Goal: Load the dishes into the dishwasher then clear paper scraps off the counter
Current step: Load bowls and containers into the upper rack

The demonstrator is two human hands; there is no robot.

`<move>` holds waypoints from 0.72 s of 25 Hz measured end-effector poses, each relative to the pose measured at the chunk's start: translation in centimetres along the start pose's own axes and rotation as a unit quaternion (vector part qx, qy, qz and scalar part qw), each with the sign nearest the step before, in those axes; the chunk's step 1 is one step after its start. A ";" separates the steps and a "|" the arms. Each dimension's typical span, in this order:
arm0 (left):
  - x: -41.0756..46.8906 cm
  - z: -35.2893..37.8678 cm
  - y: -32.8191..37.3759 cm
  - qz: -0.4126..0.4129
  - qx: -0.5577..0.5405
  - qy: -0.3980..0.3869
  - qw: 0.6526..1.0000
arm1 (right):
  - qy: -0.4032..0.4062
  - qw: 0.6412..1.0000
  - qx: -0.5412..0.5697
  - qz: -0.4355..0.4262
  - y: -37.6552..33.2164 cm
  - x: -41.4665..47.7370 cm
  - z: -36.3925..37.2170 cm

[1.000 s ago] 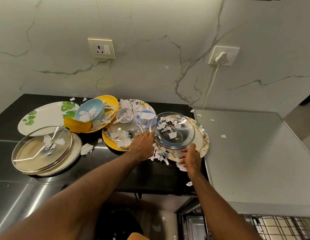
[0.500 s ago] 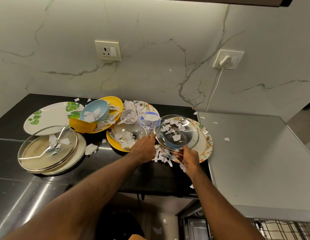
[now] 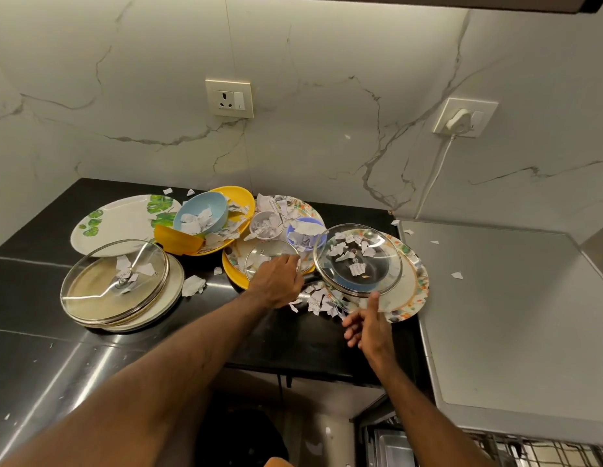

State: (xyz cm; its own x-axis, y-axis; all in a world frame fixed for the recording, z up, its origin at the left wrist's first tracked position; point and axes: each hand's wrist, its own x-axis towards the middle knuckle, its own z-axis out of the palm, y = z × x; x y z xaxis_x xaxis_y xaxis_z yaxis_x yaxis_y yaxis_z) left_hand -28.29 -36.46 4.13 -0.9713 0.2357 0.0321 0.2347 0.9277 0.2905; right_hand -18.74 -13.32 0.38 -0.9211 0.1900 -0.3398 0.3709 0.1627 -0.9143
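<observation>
Head view: the glass lid (image 3: 357, 261), strewn with paper scraps (image 3: 339, 249), rests over the floral plate (image 3: 413, 294) near the table (image 3: 293, 342) edge. Our left hand (image 3: 276, 281) curls over the small lid (image 3: 263, 256); we cannot tell whether it grips. Our right hand (image 3: 367, 326) is relaxed and empty, thumb at the glass lid's rim. We tip the scraps off first, then grip opposite rims and carry it level to the dishwasher rack (image 3: 536, 449).

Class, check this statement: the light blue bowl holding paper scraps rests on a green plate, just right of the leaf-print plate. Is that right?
One detail is wrong. The light blue bowl holding paper scraps rests on a yellow plate, not a green one. It is just right of the leaf-print plate, as stated. The head view shows this.
</observation>
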 end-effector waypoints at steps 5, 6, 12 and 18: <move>1.6 -2.2 -4.2 -0.078 0.081 0.016 0.993 | -0.121 0.894 -0.389 -0.188 1.6 -0.1 2.4; 1.8 -2.7 -5.4 -0.101 0.108 0.007 0.989 | -0.141 0.865 -0.432 -0.211 1.1 0.0 3.1; 1.4 -4.4 -13.3 -0.182 0.264 -0.036 0.947 | -0.129 0.796 -0.545 -0.228 -1.2 1.4 6.9; 0.3 -4.9 -16.1 -0.181 0.351 -0.040 0.918 | -0.128 0.775 -0.576 -0.226 -1.5 2.1 7.6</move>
State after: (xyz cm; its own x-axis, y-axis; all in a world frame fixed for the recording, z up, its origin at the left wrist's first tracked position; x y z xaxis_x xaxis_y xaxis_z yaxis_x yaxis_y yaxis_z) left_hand -32.52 -52.78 4.14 -0.9912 -0.1301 -0.0243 -0.1079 0.9004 -0.4214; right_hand -22.19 -20.52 -0.61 -0.9262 -0.3137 -0.2093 -0.2740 0.9411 -0.1982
